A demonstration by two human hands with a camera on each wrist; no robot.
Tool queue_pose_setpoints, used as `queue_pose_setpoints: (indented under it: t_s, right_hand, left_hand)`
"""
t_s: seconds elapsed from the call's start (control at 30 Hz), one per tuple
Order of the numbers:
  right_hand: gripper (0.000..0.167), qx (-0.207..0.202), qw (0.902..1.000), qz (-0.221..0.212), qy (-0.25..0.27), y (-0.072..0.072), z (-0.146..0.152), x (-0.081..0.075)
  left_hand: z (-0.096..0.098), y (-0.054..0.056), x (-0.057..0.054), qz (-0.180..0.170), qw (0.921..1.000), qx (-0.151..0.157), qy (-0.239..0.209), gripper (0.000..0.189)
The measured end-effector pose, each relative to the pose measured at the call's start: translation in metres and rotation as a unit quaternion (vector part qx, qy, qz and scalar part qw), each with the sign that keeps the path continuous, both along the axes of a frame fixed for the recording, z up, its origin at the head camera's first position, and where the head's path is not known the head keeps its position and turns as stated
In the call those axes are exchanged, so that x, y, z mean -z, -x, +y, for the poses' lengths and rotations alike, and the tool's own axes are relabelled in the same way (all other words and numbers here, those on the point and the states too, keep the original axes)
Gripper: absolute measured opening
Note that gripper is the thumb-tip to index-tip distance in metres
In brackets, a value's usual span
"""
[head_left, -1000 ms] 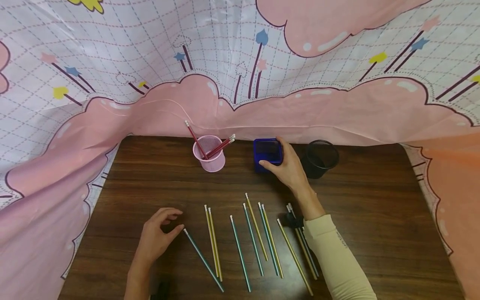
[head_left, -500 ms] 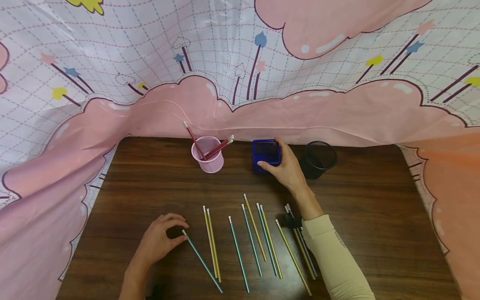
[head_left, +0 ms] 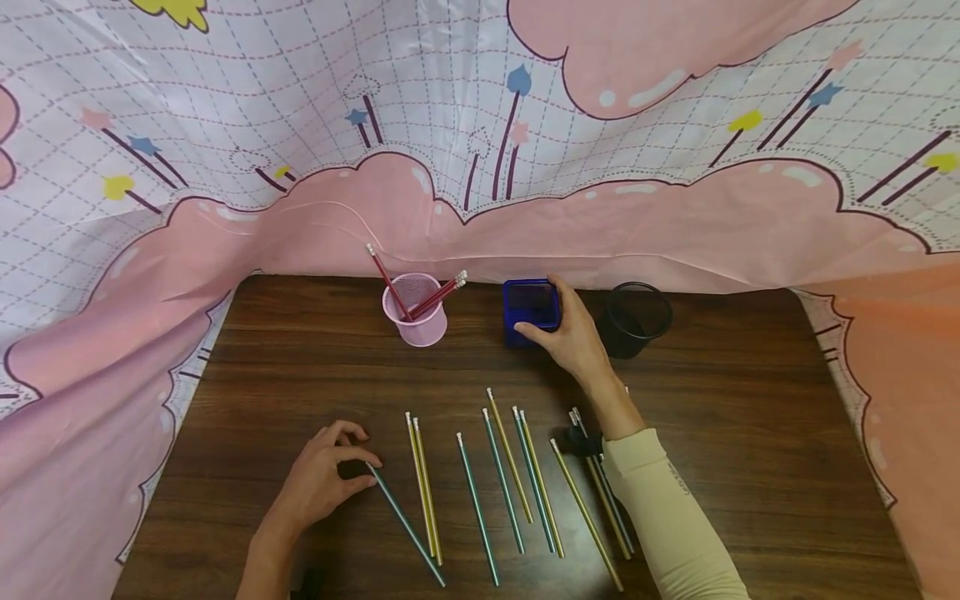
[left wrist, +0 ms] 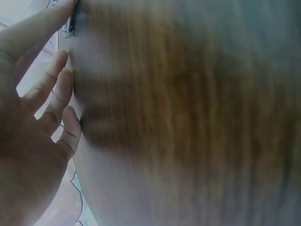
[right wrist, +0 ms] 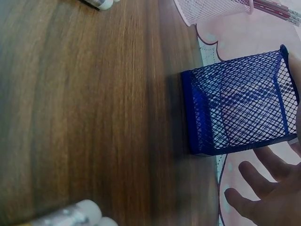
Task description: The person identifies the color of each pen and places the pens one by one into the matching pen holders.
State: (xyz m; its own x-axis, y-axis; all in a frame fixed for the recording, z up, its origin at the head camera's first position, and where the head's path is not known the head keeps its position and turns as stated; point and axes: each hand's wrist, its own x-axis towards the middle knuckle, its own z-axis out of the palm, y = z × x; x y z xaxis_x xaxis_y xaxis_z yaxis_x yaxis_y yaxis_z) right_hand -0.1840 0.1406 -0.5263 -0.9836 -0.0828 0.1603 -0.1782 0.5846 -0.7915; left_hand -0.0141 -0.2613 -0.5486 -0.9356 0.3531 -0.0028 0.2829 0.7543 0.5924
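My left hand (head_left: 318, 475) is low on the left, thumb and index finger pinching the eraser end of a teal pencil (head_left: 407, 523) that lies slanted on the table. In the left wrist view that pencil's end (left wrist: 68, 32) shows by the thumb, while the other fingers (left wrist: 61, 94) spread near the wood. At the back, my right hand (head_left: 581, 346) grips the rim of a square blue mesh pen holder (head_left: 517, 335), thumb at the front and fingers at the right side. The right wrist view shows the holder's mesh wall (right wrist: 240, 103) standing on the table.
Left of the blue holder stands a pink mesh cup (head_left: 423, 333) with several red pencils (head_left: 438, 297). A black mesh cup (head_left: 628, 340) stands to its right. Several gold and teal pencils (head_left: 477, 508) lie across the table's front half, some beneath the right forearm. A patterned cloth (head_left: 525, 242) hangs behind.
My left hand has moved slightly right, and its thumb and index finger have closed on the teal pencil's eraser end. The right hand stays on the blue pen holder.
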Motion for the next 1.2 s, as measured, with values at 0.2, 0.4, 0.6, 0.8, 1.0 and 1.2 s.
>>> queue_pose_setpoints:
  t_s: [0.2, 0.4, 0.6, 0.8, 1.0, 1.2]
  right_hand:
    - [0.094, -0.004, 1.0, -0.002, 0.006, 0.0, 0.0, 0.0]
    - [0.093, 0.0, 1.0, -0.001, 0.006, 0.0, 0.0, 0.001]
    - [0.093, -0.001, 1.0, -0.005, 0.007, -0.001, -0.001, 0.001]
    - [0.093, -0.003, 0.9999, -0.001, 0.01, -0.001, -0.002, 0.001]
    - [0.093, 0.0, 1.0, -0.004, 0.007, -0.001, -0.001, 0.001]
    - [0.094, -0.002, 0.9999, -0.009, 0.014, -0.002, 0.0, 0.0]
  left_hand:
    - [-0.001, 0.004, 0.002, 0.003, 1.0, 0.006, 0.005, 0.027]
    - [-0.004, 0.012, 0.005, -0.039, 0.9955, 0.003, -0.087, 0.025]
    - [-0.002, 0.018, -0.003, -0.104, 0.9789, -0.01, -0.176, 0.014]
    - [0.0, 0.021, -0.007, -0.122, 0.9655, -0.025, -0.229, 0.011]
    - [-0.001, 0.025, -0.007, -0.111, 0.9484, -0.007, -0.297, 0.014]
    - [-0.003, 0.03, -0.008, -0.118, 0.9132, 0.008, -0.39, 0.018]
